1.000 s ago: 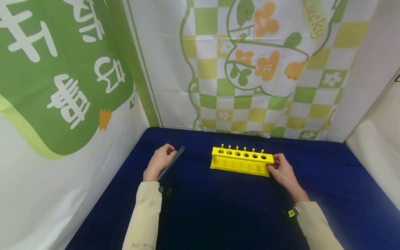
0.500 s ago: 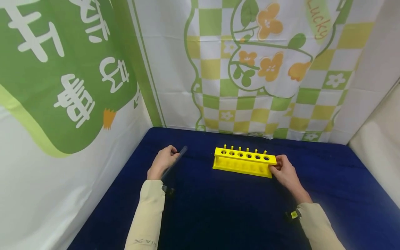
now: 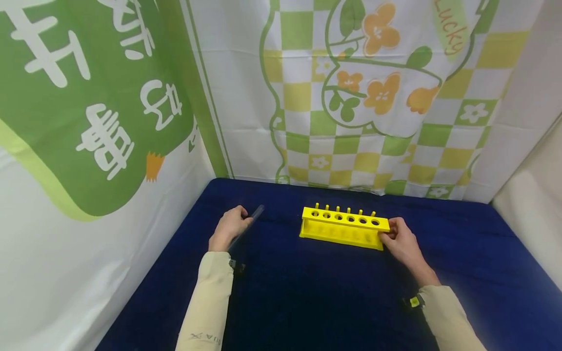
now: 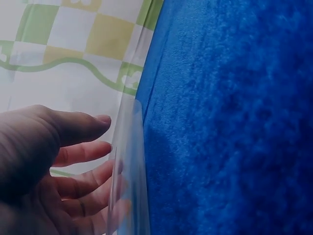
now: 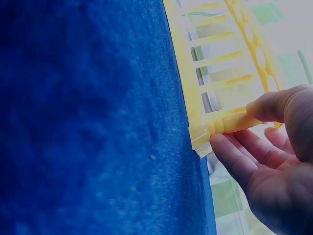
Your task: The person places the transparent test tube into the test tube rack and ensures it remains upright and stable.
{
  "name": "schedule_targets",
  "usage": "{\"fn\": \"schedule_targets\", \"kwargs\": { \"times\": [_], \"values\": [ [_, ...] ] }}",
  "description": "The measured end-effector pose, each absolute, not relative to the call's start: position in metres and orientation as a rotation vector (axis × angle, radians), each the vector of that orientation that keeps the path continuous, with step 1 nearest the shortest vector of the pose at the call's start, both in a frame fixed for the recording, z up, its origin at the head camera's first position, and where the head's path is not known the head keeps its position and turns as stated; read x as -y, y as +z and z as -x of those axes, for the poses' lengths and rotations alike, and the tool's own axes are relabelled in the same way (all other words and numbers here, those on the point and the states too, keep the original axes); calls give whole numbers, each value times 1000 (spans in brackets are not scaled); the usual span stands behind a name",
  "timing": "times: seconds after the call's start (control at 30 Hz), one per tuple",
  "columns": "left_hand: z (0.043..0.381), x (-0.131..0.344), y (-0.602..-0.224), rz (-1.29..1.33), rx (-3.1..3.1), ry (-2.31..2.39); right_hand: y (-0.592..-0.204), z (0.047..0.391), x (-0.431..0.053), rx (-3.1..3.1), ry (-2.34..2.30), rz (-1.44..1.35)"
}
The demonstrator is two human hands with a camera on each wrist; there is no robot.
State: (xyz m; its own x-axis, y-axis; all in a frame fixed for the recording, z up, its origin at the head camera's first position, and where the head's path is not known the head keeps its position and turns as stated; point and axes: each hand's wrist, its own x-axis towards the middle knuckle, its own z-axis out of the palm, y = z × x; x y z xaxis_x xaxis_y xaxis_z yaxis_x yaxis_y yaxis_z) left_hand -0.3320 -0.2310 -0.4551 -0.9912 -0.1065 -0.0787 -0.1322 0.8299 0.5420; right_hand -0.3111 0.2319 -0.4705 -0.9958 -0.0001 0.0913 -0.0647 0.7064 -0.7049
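In the head view a clear test tube (image 3: pixel 255 214) lies slantwise on the dark blue cloth, right alongside my left hand (image 3: pixel 230 226). The left wrist view has the thumb apart from the tube (image 4: pixel 131 147), with the other fingers (image 4: pixel 83 188) relaxed and partly seen through its clear wall. I cannot tell whether they touch it. A yellow test tube rack (image 3: pixel 344 239) stands upright to the right, its round holes unfilled. My right hand (image 3: pixel 401 243) holds the rack's right end; in the right wrist view the thumb and index finger pinch its end wall (image 5: pixel 227 121).
Dark blue cloth (image 3: pixel 307 292) covers the table. A printed white and green curtain (image 3: pixel 246 122) hangs behind it, and another printed sheet (image 3: pixel 145 234) closes the left side. Short yellow pegs (image 3: pixel 349 210) stick up along the rack's back.
The head view has shifted slightly, so everything sits a little further right in it. Both hands, the test tube and the rack keep about the same places relative to each other.
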Motion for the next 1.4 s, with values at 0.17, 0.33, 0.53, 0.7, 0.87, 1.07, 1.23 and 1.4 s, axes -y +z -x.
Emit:
{"fn": "schedule_targets", "kwargs": {
  "times": [0.17, 0.33, 0.53, 0.7, 0.87, 1.07, 1.23, 1.4],
  "values": [
    [333, 227, -456, 216, -2955, 854, -469, 313, -232, 2823, 1184, -68],
    [333, 222, -458, 235, -2953, 801, -470, 311, -233, 2837, 1190, -55],
    [334, 219, -461, 247, -2990, 763, -470, 311, -232, 2831, 1195, -54],
    [334, 218, -463, 274, -3002, 730, -471, 311, -232, 2837, 1197, -46],
    [334, 216, -464, 281, -2997, 714, -472, 311, -233, 2830, 1193, -64],
    [334, 214, -462, 308, -2974, 745, -471, 311, -234, 2824, 1187, -82],
    [334, 213, -459, 320, -3008, 785, -471, 311, -234, 2830, 1179, -86],
    [333, 213, -453, 316, -3063, 841, -471, 312, -235, 2830, 1179, -90]
  ]
}}
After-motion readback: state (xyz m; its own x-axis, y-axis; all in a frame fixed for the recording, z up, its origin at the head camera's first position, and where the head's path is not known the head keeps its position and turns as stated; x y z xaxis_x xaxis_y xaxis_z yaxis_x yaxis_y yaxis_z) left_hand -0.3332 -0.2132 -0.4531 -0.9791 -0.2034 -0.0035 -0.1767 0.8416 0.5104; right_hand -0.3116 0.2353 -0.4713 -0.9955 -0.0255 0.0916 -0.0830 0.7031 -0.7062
